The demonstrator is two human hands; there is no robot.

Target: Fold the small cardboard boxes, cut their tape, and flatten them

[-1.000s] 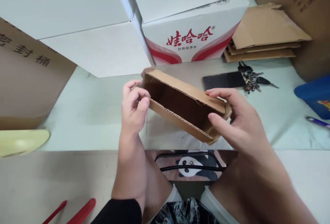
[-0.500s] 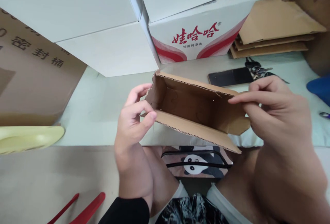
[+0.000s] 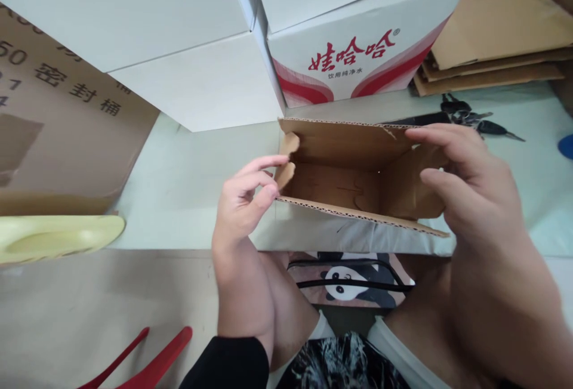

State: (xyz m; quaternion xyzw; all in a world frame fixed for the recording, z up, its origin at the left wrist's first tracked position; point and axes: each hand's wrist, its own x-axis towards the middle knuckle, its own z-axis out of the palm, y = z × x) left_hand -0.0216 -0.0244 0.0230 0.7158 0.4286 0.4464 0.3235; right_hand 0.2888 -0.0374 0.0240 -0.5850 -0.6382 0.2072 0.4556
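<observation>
Left hand (image 3: 244,204) and right hand (image 3: 478,183) hold opposite ends of a long, hollow, brown cardboard box (image 3: 335,145) with wavy, rough edges, over the smooth, pale green tabletop (image 3: 165,198).

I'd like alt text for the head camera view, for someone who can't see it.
An open cardboard box over a pale table, a person's left hand holding one end, right hand at the other. White cartons, keys and a partly hidden phone are beyond.
</observation>
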